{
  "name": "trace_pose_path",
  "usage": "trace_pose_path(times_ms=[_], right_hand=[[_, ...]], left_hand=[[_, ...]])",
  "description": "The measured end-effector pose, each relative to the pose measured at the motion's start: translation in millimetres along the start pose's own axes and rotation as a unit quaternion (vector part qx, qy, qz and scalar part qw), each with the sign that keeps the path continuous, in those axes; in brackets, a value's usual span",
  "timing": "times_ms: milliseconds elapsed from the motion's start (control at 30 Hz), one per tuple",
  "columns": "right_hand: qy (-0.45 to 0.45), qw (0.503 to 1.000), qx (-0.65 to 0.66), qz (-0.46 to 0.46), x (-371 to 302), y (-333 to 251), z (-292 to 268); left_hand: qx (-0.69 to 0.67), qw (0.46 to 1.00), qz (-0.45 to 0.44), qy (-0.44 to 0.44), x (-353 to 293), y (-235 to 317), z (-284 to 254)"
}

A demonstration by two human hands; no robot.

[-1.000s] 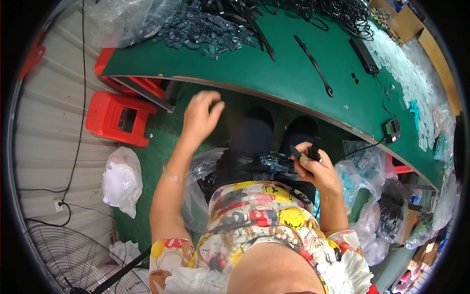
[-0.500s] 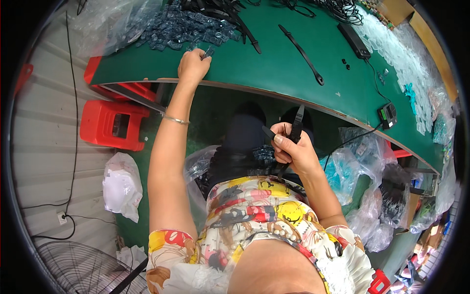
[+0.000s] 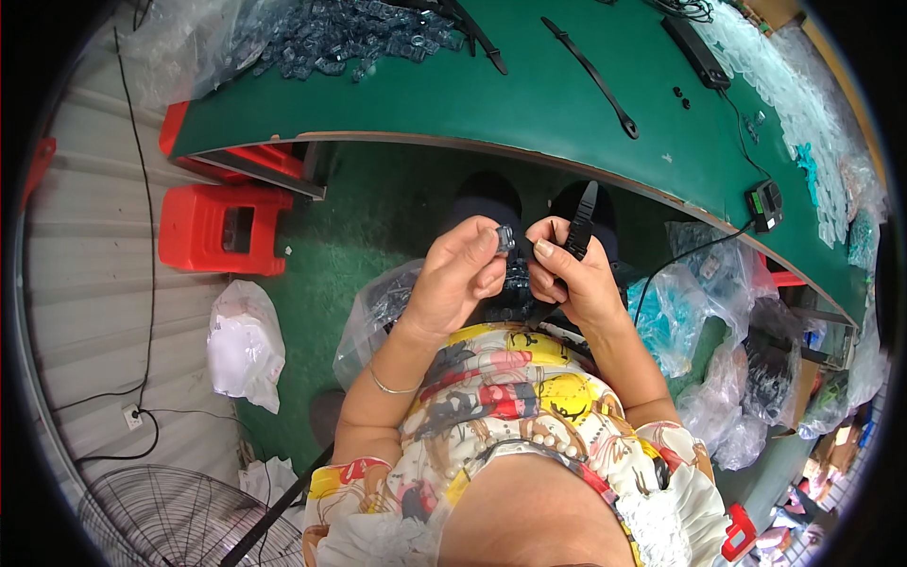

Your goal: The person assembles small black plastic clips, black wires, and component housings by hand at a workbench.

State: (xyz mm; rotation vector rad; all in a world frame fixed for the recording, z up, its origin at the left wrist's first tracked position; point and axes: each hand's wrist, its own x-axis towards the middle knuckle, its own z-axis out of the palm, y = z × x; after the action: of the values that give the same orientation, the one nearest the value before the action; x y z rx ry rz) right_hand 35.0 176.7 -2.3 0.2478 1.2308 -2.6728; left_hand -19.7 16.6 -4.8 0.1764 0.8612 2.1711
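Observation:
My left hand, closed in front of my lap, pinches a small smoky see-through plastic piece between thumb and fingers. Close beside it on the right, my right hand is closed around a black strap with notches along it and a tapered end pointing up. A small gap separates the two hands. My fingers hide the strap's lower part. More smoky plastic pieces lie heaped at the back left of the green table, and another black strap lies alone on its top.
The table edge runs beyond my hands. A black power adapter, two small black bits and a small corded device sit to the right, near many clear pieces. A red stool, plastic bags and a fan stand around me.
My left hand has come back from the heap on the table to my lap, bringing a smoky plastic piece beside the strap. My right hand keeps its hold on the strap.

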Motion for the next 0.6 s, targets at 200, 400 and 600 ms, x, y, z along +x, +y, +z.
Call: trace_pose_path(times_ms=[200,400,600], right_hand=[[-0.025,0.999,-0.033,0.033,-1,1,1],[-0.032,0.996,-0.050,0.061,-3,3,1],[-0.023,0.996,-0.053,0.066,-2,4,4]], left_hand=[[0.011,1.000,0.013,0.002,-9,-10,1],[-0.047,0.998,0.009,-0.040,-12,-17,-6],[-0.082,0.996,0.002,-0.041,-17,-21,-10]])
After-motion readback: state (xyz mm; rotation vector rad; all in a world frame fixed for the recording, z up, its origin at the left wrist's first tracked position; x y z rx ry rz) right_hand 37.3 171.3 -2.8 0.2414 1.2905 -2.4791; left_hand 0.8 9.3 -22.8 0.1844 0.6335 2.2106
